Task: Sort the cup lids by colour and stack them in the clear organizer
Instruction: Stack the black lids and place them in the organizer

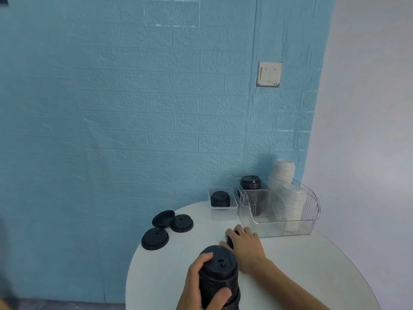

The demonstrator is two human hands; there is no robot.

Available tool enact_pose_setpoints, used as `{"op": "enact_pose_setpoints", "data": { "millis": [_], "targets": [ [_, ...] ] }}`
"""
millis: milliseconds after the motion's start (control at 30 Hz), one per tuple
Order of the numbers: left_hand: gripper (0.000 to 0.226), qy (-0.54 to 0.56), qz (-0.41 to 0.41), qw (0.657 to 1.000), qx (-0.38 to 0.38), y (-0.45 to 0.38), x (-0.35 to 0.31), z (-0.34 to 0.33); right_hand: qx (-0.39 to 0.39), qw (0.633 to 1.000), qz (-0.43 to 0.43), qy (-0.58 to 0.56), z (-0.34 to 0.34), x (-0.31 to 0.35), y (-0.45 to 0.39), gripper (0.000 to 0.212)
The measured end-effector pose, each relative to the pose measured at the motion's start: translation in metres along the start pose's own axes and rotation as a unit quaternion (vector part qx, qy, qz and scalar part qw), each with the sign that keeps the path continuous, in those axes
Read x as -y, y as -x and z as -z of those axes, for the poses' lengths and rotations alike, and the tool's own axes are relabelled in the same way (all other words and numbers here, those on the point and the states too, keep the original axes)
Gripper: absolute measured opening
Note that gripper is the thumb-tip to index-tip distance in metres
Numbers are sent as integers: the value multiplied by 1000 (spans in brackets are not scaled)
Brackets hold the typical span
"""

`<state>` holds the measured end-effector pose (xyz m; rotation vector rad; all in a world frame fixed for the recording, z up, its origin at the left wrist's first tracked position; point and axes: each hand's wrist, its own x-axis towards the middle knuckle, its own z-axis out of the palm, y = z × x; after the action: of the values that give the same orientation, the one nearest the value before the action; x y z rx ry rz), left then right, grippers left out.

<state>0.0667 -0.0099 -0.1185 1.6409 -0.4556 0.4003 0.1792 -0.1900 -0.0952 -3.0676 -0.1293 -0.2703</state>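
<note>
My left hand [201,285] grips a tall stack of black lids [218,276] near the table's front edge. My right hand [244,245] rests palm down on the table, covering a black lid [229,241] of which only the edge shows. Three loose black lids [172,224] lie at the table's left rim, one tilted on another. The clear organizer [312,209] stands at the back right. It holds two stacks of white lids [292,202] on the right and a black stack [250,182] at the back left.
A small clear tray [234,205] left of the organizer holds a short stack of black lids [220,198]. The round white table [301,265] stands against a blue brick-patterned wall with a light switch [269,73].
</note>
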Motion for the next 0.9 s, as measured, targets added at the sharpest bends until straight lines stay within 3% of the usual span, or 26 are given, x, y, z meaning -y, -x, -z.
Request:
{"op": "enact_pose_setpoints", "data": {
  "millis": [167,267,367,467,567,667,900],
  "targets": [
    [67,-2,1,1000,9,0,-5,-1,-8,999,29,-27,9,1,5,38],
    [67,-3,1,1000,13,0,-7,1,-70,988,67,-120,33,8,12,40],
    [75,6,10,999,32,2,-7,5,-122,941,98,-301,72,17,28,24],
    [78,9,9,999,42,3,-11,7,-106,889,149,-419,106,31,54,16],
    [82,4,25,998,52,2,-13,8,-82,897,210,-381,120,48,76,31],
    [100,-11,46,997,64,4,-7,10,-80,922,245,-291,111,56,84,40],
    [85,-10,59,998,23,6,-1,2,-63,938,293,-177,100,64,88,33]
  ]
}}
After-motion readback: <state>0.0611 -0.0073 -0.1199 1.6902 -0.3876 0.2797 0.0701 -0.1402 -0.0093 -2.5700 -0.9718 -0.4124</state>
